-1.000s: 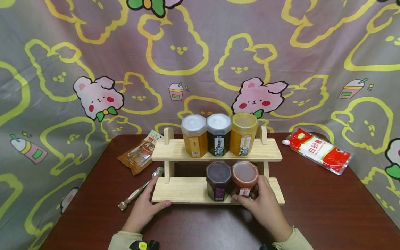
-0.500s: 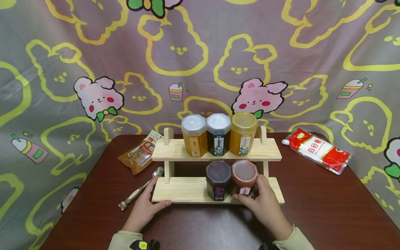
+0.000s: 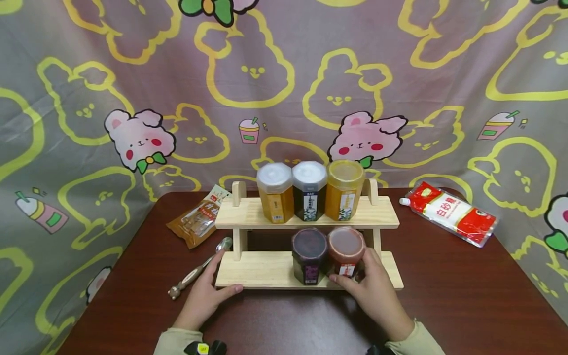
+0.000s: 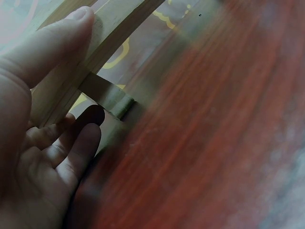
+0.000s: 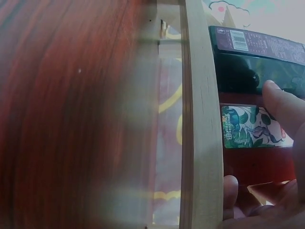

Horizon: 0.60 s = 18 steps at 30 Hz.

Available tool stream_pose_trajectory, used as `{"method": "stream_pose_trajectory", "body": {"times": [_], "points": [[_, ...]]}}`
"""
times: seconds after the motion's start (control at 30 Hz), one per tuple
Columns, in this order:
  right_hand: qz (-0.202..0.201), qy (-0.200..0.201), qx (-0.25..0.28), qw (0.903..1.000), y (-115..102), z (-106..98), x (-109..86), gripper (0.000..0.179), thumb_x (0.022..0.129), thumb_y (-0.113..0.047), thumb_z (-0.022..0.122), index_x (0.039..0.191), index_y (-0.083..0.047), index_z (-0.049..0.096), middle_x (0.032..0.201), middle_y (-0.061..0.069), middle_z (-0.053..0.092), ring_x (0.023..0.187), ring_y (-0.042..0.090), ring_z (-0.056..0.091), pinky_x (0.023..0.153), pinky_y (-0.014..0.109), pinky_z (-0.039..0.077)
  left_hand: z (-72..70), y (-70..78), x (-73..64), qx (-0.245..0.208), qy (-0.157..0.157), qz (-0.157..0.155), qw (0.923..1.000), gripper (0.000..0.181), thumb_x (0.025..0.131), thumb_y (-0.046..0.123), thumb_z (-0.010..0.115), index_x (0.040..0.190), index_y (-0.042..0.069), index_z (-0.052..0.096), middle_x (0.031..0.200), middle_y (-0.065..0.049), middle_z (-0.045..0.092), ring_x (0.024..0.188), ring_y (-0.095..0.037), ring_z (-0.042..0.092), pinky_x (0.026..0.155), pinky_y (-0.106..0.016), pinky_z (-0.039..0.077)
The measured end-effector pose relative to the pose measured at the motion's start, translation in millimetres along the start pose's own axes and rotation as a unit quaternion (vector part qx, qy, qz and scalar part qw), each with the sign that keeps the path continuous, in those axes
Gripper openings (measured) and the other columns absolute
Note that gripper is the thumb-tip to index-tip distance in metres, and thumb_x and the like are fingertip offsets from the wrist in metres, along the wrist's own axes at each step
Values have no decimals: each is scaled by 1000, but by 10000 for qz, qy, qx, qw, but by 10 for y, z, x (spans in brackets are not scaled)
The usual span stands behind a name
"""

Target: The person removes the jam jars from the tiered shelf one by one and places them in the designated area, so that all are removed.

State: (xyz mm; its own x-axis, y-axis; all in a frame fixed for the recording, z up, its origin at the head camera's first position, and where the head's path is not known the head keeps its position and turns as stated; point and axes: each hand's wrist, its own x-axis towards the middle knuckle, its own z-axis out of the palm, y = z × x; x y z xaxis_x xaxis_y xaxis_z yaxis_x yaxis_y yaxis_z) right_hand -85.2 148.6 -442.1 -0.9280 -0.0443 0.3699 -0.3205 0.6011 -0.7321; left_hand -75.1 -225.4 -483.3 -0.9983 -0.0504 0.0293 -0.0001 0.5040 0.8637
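A two-tier wooden shelf (image 3: pixel 262 270) stands on the table. My left hand (image 3: pixel 205 297) grips the left end of its lower board, thumb over the front edge; the left wrist view shows the other fingers curled around the board (image 4: pixel 57 90). On the lower tier, my right hand (image 3: pixel 372 286) holds a red jar (image 3: pixel 347 246), its thumb across the front and its fingers on the right side. Close to its left stands a dark purple jar (image 3: pixel 310 256). In the right wrist view the red jar's patterned label (image 5: pixel 252 126) shows beside the thumb.
An amber jar (image 3: pixel 277 197), a dark jar (image 3: pixel 309 192) and a yellow jar (image 3: pixel 345 192) line the upper tier. Left of the shelf lie a brown packet (image 3: pixel 199 219) and a spoon (image 3: pixel 191 278). A red-and-white pouch (image 3: pixel 450 212) lies at the right. Patterned cloth (image 3: pixel 275 123) hangs behind.
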Motion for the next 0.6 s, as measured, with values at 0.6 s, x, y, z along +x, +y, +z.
{"method": "stream_pose_trajectory", "body": {"times": [0.6], "points": [[109,129,-35,9999,-7,36,-17,71,67,-16,94,126,-1,57,108,10,59,95,20,55,77,37,48,-4,23,-13,20,-18,-30,10000,107,73,32,92,158,14,29,157,-12,40,131,-25,47,110,-50,34]]}}
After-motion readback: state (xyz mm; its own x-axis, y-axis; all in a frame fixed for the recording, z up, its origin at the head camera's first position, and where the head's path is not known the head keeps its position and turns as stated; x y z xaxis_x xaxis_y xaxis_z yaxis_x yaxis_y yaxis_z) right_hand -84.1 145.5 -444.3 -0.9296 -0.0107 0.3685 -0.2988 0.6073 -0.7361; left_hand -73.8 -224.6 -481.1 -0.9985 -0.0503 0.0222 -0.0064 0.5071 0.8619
